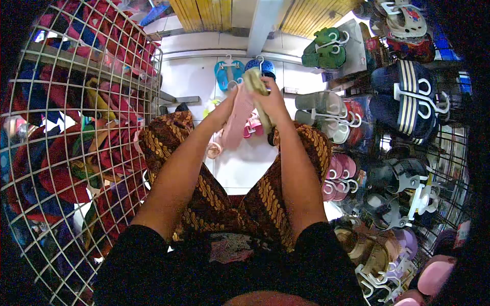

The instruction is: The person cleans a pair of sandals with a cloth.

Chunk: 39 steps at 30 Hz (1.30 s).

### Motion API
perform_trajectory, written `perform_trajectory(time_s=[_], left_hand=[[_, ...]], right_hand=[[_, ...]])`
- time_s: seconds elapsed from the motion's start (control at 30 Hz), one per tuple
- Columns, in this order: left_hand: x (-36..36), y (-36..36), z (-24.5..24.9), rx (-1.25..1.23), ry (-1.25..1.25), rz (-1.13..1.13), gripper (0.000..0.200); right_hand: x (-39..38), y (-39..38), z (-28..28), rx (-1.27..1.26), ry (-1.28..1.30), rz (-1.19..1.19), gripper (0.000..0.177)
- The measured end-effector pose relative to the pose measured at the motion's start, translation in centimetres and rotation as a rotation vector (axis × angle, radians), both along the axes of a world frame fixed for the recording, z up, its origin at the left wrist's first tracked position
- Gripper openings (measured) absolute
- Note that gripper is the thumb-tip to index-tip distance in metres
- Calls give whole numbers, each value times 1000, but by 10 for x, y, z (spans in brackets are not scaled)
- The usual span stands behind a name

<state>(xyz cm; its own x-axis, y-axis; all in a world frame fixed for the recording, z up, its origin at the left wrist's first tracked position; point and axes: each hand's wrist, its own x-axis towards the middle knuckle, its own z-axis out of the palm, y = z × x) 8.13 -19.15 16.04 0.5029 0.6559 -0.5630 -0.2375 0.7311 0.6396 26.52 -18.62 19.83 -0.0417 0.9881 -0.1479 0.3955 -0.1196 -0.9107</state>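
My left hand (223,111) is closed on the edge of a long pink sandal (238,118), which is held up over the floor between my knees. Part of a white hanger shows at the sandal's top. My right hand (271,99) grips a pale yellowish cloth (255,81) beside the upper end of the sandal. The cloth hangs down along the sandal's right side; whether it touches the sandal is hard to see. Behind my hands, blue flip-flops (222,76) and blue clogs (265,66) lie on the floor, with red-pink sandals (253,128) just below.
A wire rack (109,120) with red and dark footwear stands on my left. On my right, another rack carries navy striped slides (385,99), grey slides (319,102), green sandals (319,53) and pink sandals (334,168). A metal post (263,28) rises ahead from the white tiled floor (232,173).
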Motion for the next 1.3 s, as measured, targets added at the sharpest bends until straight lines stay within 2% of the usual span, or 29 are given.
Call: perform_trajectory(time_s=[0.07,0.1,0.2,0.33,0.37,0.47,0.5,0.6,0.63,0.73,0.77,0.8,0.87,0.97,1.07,1.1,1.2,1.23,1.3], left_hand=[[1,-2,8,76,-92,122,78],[-2,0,8,-52,-184,187,77],[-11,5,5,-45,-58,35,76],[-7,4,4,-72,-55,18,75],[-8,7,4,-53,-63,27,75],[-15,8,19,-16,-81,58,75],[-11,4,24,15,-78,58,75],[-3,0,32,73,82,13,76],[-4,3,29,65,42,46,76],[-9,5,21,37,-39,96,77],[-8,4,20,32,-40,72,77],[-8,4,19,29,-41,47,78],[-8,5,20,34,-78,111,78],[-8,6,36,48,-113,187,78],[-18,9,17,7,20,-17,77],[-16,8,22,-4,28,-70,77],[-8,7,31,0,-63,207,76],[-10,9,32,7,-87,228,76],[-14,10,33,19,-131,262,75]], right_hand=[[-5,-7,-3,7,115,161,59],[-8,-9,2,64,163,308,58],[-5,-3,11,-83,134,88,56],[-2,1,-5,32,-26,37,52],[-5,0,-23,98,73,119,54],[-6,-4,0,-73,158,55,57],[-4,-3,2,-223,385,-95,59],[-3,-4,8,-197,271,-64,59],[-4,-4,1,-97,176,64,57],[-9,-3,-4,-73,122,78,57],[-6,-3,-4,-160,344,-57,56],[-5,-2,18,-203,189,-155,54],[-5,-2,3,-201,297,-69,52],[-7,-3,-20,1,198,277,52],[-5,-1,0,-165,131,-87,55],[0,1,10,-204,93,-69,58],[-10,-7,-5,-129,210,203,61],[-11,-7,-1,-162,176,306,63],[-11,-3,1,-163,82,160,63]])
